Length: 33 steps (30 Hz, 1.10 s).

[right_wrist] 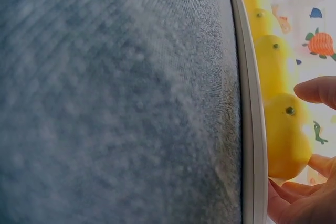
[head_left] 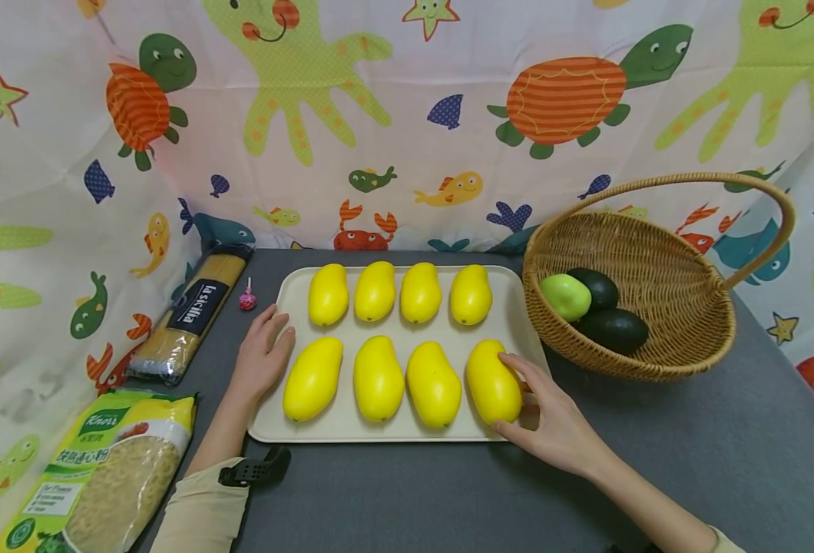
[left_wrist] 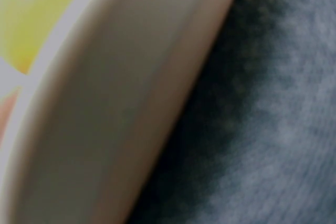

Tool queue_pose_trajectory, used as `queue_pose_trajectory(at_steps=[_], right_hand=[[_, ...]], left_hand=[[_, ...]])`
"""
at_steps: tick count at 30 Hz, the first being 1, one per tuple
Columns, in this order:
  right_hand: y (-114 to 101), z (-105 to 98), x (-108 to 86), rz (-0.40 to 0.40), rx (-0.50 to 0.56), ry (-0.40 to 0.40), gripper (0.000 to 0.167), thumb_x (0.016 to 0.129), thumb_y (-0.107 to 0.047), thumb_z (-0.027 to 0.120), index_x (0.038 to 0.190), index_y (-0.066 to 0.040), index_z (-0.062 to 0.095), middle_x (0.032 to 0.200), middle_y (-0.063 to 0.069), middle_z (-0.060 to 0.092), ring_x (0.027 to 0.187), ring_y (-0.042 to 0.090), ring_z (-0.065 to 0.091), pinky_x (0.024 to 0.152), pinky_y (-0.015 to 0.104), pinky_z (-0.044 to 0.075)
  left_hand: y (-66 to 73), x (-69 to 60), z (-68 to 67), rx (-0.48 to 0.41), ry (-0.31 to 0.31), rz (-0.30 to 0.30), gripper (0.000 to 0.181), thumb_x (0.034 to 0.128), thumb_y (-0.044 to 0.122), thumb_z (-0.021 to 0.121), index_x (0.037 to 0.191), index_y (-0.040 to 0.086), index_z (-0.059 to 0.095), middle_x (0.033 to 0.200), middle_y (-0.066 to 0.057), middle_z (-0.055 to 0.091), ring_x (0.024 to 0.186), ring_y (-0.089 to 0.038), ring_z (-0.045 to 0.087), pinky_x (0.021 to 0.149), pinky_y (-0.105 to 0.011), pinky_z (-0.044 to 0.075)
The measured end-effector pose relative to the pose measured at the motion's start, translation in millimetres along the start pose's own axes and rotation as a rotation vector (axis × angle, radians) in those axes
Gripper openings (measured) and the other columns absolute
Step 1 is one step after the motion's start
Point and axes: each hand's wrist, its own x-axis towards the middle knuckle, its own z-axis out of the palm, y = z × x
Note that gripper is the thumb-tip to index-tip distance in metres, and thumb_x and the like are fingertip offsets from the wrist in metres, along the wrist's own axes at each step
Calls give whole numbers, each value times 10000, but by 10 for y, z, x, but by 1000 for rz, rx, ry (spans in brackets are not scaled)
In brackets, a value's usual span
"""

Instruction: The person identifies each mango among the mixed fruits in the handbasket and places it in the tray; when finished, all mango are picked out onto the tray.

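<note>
Several yellow mangoes sit in two rows on a cream tray [head_left: 407, 439]. My right hand [head_left: 555, 426] holds the mango [head_left: 493, 384] at the front right corner, its fingers curved along the right side and the thumb by the near end. In the right wrist view, fingertips [right_wrist: 317, 163] touch that mango [right_wrist: 287, 142] from below, and the thumb lies close above it. My left hand [head_left: 260, 357] rests on the tray's left rim with loosely extended fingers. The left wrist view is blurred, showing mostly the tray's side [left_wrist: 105, 87] and a sliver of finger.
A wicker basket [head_left: 683, 307] with a tall handle stands at the right, holding a green fruit [head_left: 564, 298] and dark avocados [head_left: 614, 330]. Left of the tray lie a lollipop [head_left: 247, 298], a spaghetti pack [head_left: 193, 315] and a Knorr pasta bag [head_left: 103, 476]. A printed curtain [head_left: 407, 223] hangs behind.
</note>
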Motion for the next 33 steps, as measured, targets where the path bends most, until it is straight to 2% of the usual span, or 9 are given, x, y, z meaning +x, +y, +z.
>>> queue_pose_trajectory(at_steps=[8, 22, 28, 33], right_hand=[[-5, 2, -5, 25, 44, -8, 856, 752, -219, 846, 1473, -193, 386, 1475, 81, 392, 1141, 328, 557, 784, 325, 565], [-16, 8, 4, 42, 41, -16, 858, 761, -250, 839, 1479, -198, 371, 1490, 75, 376, 1106, 312, 565, 779, 316, 562], [-20, -1, 8, 39, 18, -12, 871, 765, -293, 835, 1486, -186, 358, 1491, 81, 368, 1103, 309, 573, 774, 319, 566], [-33, -59, 12, 22, -61, -11, 861, 788, -350, 814, 1484, -144, 351, 1502, 108, 342, 1127, 300, 573, 785, 377, 569]], left_hand=[[-11, 6, 3, 2, 1, 10, 553, 1025, 384, 423, 1458, 41, 425, 1600, -106, 200, 1436, -380, 213, 1128, -612, 174], [-12, -4, -9, -6, -3, 22, 550, 1026, 379, 424, 1456, 35, 426, 1601, -107, 199, 1438, -380, 208, 1130, -608, 173], [-5, -27, -14, 0, -3, 27, 548, 1028, 370, 425, 1460, 33, 417, 1600, -117, 194, 1437, -387, 207, 1125, -616, 175], [-15, -48, -13, -11, 3, 40, 546, 1031, 357, 426, 1467, 29, 408, 1591, -135, 212, 1430, -396, 215, 1120, -619, 184]])
